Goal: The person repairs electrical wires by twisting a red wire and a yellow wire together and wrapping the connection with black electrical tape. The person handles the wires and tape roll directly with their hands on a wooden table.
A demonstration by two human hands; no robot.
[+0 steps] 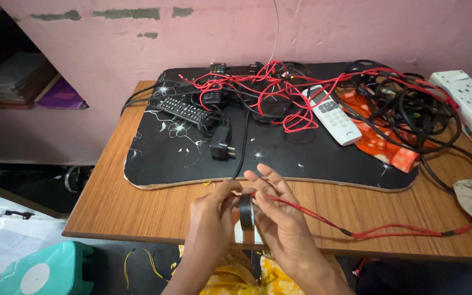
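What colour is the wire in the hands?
Red wire, seen best in the head view.

On the brown wooden table (137, 202) lie a black floral mat (181, 158), a white remote control (332, 114), a black remote control (183, 111) and a white power strip (468, 101).

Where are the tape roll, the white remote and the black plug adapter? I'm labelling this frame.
tape roll (246, 212), head view, outer black band.
white remote (334, 115), head view, keypad.
black plug adapter (220, 146), head view, body.

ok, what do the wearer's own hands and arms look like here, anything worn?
Both bare: the left hand and right hand show no gloves, rings or watch, and no sleeves reach the visible forearms. Short nails. Yellow patterned cloth shows below the arms, probably the person's clothing.
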